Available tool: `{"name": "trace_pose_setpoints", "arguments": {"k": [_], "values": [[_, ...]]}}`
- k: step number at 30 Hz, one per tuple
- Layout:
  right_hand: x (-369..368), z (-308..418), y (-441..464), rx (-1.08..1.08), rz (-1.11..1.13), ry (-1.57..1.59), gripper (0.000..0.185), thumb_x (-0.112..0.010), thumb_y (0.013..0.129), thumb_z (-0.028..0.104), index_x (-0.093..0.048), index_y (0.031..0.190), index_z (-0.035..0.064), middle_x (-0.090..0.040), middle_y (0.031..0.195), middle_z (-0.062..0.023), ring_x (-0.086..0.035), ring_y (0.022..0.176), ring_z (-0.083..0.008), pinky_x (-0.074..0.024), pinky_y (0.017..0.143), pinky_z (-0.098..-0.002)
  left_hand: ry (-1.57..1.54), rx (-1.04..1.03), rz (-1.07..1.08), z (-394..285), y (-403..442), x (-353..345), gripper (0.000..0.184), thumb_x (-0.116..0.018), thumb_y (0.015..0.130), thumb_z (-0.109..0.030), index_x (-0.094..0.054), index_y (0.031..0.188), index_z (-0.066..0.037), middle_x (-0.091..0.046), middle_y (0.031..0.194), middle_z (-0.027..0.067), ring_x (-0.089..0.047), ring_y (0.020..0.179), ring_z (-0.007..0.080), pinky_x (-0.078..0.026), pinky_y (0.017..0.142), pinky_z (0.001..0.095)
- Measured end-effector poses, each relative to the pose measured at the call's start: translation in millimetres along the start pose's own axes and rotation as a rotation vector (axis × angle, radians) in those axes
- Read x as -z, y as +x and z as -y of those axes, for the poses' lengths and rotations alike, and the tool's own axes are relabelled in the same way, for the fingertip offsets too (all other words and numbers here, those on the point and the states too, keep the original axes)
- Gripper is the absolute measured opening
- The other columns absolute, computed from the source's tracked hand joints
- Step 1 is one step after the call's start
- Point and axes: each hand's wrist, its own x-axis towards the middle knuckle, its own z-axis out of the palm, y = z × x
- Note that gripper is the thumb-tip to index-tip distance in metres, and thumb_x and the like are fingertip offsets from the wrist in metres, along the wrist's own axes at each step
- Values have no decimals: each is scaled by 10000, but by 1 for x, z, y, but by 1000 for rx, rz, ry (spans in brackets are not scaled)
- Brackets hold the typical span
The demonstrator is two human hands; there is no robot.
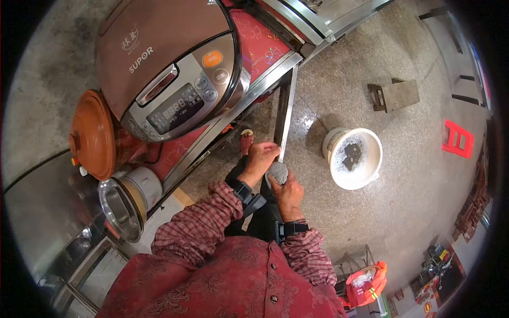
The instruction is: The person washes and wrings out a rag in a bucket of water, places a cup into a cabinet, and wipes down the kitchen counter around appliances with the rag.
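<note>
Near the middle of the head view, my right hand [289, 196] is wrapped round a grey, rough-looking rounded pad [278, 173], with the thumb across it. My left hand [261, 160] is just above and to the left, its fingers curled together at a narrow metal table leg [286, 122]. Whether those fingers hold something is too small to tell. Both wrists wear black straps. To the right, a white bucket [340, 172] with suds and dark water stands on the floor.
A brown rice cooker [159, 58] and an orange lidded pot [95, 135] are on the red-covered table at the upper left. A metal bowl [119, 209] sits below them. A wooden stool [400, 96] and a red stool [458, 139] stand right.
</note>
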Motion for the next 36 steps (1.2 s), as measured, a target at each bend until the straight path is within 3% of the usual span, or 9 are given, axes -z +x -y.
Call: {"name": "trace_pose_setpoints", "arguments": {"k": [3,12,14,18,20,23,32,33,36], "values": [[-2,0,-1,-3,-13,-4,594,-678,685,494,-573,1071,55,-628,776,-197,-615,705,-360,-490,611,-422,43,-121,-39,16,-4,-1,169,-631,762,-101,-632,845,46,-653,765,83,-605,649,107,-459,529,218],[0,0,0,-7,15,57,590,-689,680,477,-566,1089,70,-630,812,-190,-613,744,-361,-488,643,-411,-208,99,-70,-20,3,-5,202,-622,737,-60,-616,879,84,-656,794,108,-619,692,133,-474,573,232],[1,0,0,3,-2,74,606,-689,674,490,-566,1087,65,-631,809,-192,-615,741,-360,-489,638,-415,52,-33,-64,0,1,-2,172,-614,743,-51,-619,860,75,-653,782,92,-608,660,116,-461,541,219],[2,0,1,-25,34,27,618,-687,672,501,-565,1085,57,-631,803,-195,-617,735,-359,-489,630,-420,-45,-40,-82,-8,-10,-7,175,-615,742,-53,-620,862,75,-651,771,88,-601,649,109,-459,540,218],[3,2,-1,16,-17,-66,592,-738,642,407,-551,1093,72,-630,758,-154,-615,624,-318,-488,556,-383,40,-44,-63,-17,-6,-5,177,-614,743,-58,-625,867,68,-653,774,81,-601,663,112,-464,559,225],[-1,-2,-2,47,-56,-74,620,-741,631,422,-548,1110,78,-627,720,-145,-608,594,-313,-484,542,-381,-96,12,-76,1,5,-8,194,-621,738,-66,-627,880,67,-655,774,84,-603,674,111,-466,573,229],[-8,-8,-1,41,-33,-74,633,-739,629,432,-550,1120,81,-632,743,-143,-609,602,-316,-487,547,-380,10,-49,-86,-9,4,-7,235,-652,715,-73,-619,886,84,-660,782,121,-623,703,137,-483,597,239],[-9,-9,-1,42,-32,-73,633,-739,629,432,-550,1120,81,-632,743,-143,-609,602,-316,-487,547,-380,8,-116,-125,-11,10,-10,227,-651,720,-140,-642,844,50,-627,719,46,-551,639,87,-440,559,237],[-7,-8,-1,34,-38,-74,623,-741,626,432,-556,1101,74,-637,788,-148,-617,645,-322,-494,574,-384,-16,-140,-141,-12,20,-12,230,-658,717,-133,-642,855,51,-637,731,58,-561,635,99,-449,566,242]]}}
